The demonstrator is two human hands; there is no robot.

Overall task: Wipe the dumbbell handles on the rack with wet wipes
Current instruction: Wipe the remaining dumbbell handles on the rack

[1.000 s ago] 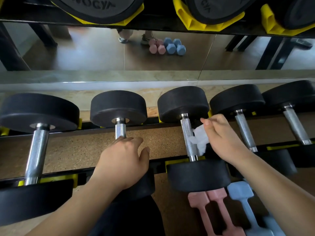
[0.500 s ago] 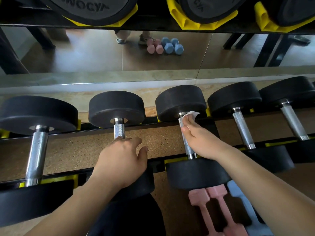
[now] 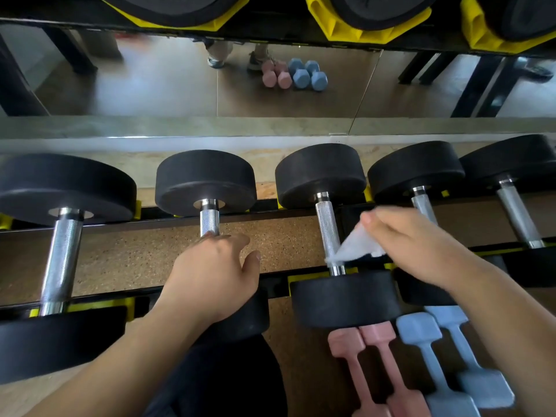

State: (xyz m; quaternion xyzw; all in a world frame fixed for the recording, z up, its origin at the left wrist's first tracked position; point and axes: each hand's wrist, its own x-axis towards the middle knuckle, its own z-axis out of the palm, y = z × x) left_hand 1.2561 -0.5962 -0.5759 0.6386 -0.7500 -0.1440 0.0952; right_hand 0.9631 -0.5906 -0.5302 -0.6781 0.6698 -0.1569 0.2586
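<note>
No legible text or labels.

Five black dumbbells (image 3: pixel 320 176) in the row; two pink dumbbells (image 3: pixel 376 335) and two blue dumbbells (image 3: pixel 418 329) lower down; one white wipe (image 3: pixel 358 243); one left hand (image 3: pixel 210 275), one right hand (image 3: pixel 418 245); three yellow cradles (image 3: pixel 337 25) overhead.
</note>
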